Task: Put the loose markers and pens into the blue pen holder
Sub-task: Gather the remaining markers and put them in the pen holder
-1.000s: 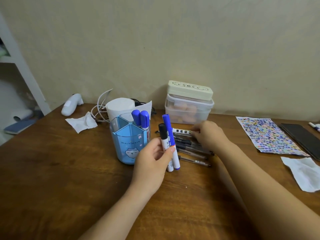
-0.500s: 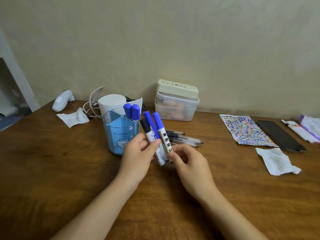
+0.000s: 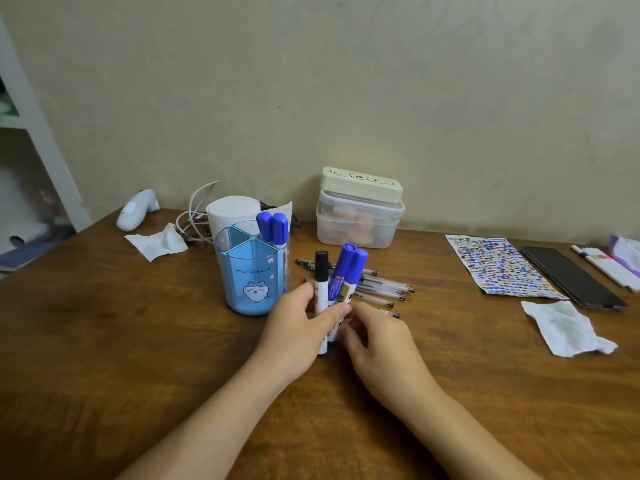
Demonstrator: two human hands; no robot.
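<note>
A blue pen holder [image 3: 250, 278] stands left of centre on a brown wooden table [image 3: 104, 341]. It is translucent plastic, rounded, split into angled compartments, with a small cartoon cat face printed on its front. Two blue-capped markers [image 3: 273, 227] stand upright in a back compartment.

Just right of the holder, at the centre of the frame, the left hand [image 3: 298, 336] grips a bundle of three markers [image 3: 337, 285], caps up: one with a black cap, two with blue caps, all with white barrels. The thumb presses across their fronts. The right hand [image 3: 377, 344] sits close beside them with fingers curled toward the barrels' lower ends; I cannot tell whether it grips them. Both forearms reach in from the bottom edge.

Behind the hands, a loose pile of thin clear pens [image 3: 381, 289] lies flat on the table. Further back stands a frosted plastic box [image 3: 360, 216] with a cream lid. At right lie a colourful sticker sheet [image 3: 498, 265] and a crumpled white tissue [image 3: 564, 327].
</note>
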